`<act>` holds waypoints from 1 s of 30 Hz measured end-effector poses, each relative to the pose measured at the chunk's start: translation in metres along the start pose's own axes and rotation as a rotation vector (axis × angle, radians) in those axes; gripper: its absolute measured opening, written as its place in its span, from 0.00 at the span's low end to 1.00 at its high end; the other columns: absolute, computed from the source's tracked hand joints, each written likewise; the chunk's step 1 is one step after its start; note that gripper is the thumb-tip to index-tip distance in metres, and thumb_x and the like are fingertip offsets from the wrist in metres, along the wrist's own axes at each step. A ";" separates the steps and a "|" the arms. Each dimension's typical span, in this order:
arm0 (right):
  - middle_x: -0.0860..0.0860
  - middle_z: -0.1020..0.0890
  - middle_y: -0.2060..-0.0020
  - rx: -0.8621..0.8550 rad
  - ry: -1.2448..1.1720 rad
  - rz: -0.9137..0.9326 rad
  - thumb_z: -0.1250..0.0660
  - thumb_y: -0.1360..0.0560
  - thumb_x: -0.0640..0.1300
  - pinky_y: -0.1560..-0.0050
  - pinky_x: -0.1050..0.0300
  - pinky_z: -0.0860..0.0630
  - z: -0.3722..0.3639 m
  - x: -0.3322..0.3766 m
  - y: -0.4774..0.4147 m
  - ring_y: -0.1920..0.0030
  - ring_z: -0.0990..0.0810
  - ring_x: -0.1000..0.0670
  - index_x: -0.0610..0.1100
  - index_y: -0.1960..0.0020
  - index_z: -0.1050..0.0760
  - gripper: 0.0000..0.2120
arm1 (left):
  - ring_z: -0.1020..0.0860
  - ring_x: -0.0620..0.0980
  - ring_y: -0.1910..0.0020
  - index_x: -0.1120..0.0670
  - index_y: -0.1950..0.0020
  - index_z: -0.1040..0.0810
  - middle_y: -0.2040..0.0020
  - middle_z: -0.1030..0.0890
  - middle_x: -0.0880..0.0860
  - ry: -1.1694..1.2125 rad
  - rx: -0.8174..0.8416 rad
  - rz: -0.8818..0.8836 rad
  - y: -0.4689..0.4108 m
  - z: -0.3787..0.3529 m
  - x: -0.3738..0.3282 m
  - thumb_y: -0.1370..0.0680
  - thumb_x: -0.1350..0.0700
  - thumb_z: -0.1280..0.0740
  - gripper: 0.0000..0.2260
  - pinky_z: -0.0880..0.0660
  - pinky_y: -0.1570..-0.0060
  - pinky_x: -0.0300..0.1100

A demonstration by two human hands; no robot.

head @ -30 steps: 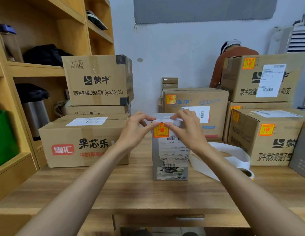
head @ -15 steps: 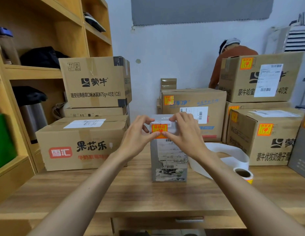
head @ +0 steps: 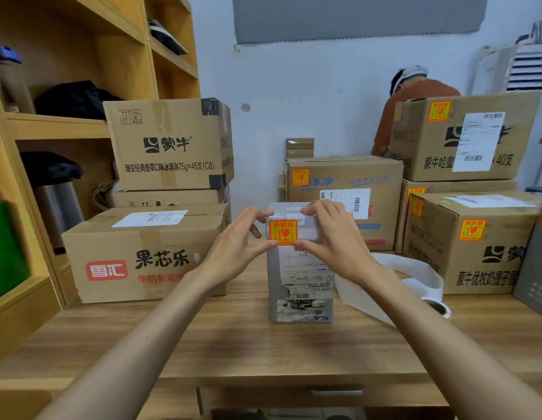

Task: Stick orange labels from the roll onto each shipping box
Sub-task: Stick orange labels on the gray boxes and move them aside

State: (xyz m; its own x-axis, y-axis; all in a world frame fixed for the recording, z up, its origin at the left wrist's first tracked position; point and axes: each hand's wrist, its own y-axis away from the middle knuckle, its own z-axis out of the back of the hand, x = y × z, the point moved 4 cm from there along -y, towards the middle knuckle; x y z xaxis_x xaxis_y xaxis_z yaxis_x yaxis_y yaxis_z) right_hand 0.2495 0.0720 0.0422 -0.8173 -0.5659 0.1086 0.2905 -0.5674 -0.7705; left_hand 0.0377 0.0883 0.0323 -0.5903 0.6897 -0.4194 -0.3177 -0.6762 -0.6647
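Note:
A tall grey shipping box stands upright at the middle of the wooden table. In front of its top edge, both hands hold a short white label strip that carries one orange label. My left hand pinches the strip's left end beside the label, between thumb and fingertips. My right hand pinches the right end the same way. Whether the label touches the box front I cannot tell. The label roll lies right of the box, and its white backing tape loops behind my right forearm.
Brown cartons stand around: a low one at the left under two stacked ones, one behind and several at the right, some with orange labels. Wooden shelves rise at the left. A person bends behind the right stack.
The orange label hung just below the white strip a second ago; now it lies over the strip, level with my fingertips. Both hands stayed at the top of the box.

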 end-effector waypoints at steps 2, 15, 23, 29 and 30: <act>0.52 0.26 0.40 -0.004 0.003 0.002 0.28 0.28 0.60 0.44 0.49 0.30 -0.001 0.001 0.000 0.41 0.30 0.50 0.48 0.39 0.29 0.25 | 0.23 0.43 0.51 0.45 0.32 0.27 0.41 0.24 0.43 0.027 0.001 0.012 0.000 0.000 0.002 0.23 0.47 0.27 0.21 0.26 0.52 0.43; 0.52 0.25 0.40 0.005 -0.036 -0.006 0.32 0.26 0.59 0.43 0.52 0.30 0.001 -0.001 -0.004 0.40 0.30 0.51 0.48 0.39 0.27 0.21 | 0.23 0.42 0.52 0.46 0.32 0.25 0.44 0.22 0.44 -0.002 0.004 0.003 -0.002 0.005 -0.003 0.22 0.48 0.28 0.18 0.24 0.52 0.44; 0.46 0.29 0.31 0.014 0.109 0.032 0.29 0.27 0.59 0.31 0.44 0.34 0.007 0.004 0.003 0.30 0.33 0.45 0.48 0.33 0.29 0.27 | 0.27 0.34 0.44 0.45 0.31 0.24 0.40 0.26 0.40 0.148 -0.046 0.105 -0.003 0.006 -0.007 0.18 0.45 0.36 0.16 0.28 0.47 0.37; 0.41 0.24 0.41 -0.275 0.317 0.017 0.30 0.25 0.55 0.46 0.48 0.30 0.014 0.030 0.020 0.46 0.24 0.41 0.42 0.38 0.24 0.22 | 0.35 0.41 0.26 0.44 0.22 0.33 0.23 0.32 0.45 0.389 -0.041 0.322 -0.026 -0.001 0.001 0.13 0.48 0.44 0.19 0.36 0.25 0.48; 0.42 0.23 0.43 -0.289 0.338 0.022 0.31 0.25 0.55 0.50 0.49 0.30 0.013 0.034 0.022 0.48 0.24 0.41 0.42 0.39 0.23 0.20 | 0.36 0.44 0.24 0.43 0.21 0.34 0.22 0.32 0.47 0.411 -0.020 0.347 -0.029 -0.005 0.003 0.13 0.47 0.44 0.19 0.37 0.23 0.52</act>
State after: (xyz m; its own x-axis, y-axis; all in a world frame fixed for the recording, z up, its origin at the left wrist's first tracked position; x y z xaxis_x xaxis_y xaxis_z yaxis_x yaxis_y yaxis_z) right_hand 0.2348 0.0323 0.0367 -0.9431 -0.3217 -0.0841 0.1978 -0.3393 -0.9197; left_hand 0.0483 0.1111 0.0471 -0.3174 0.4736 -0.8216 -0.1391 -0.8802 -0.4537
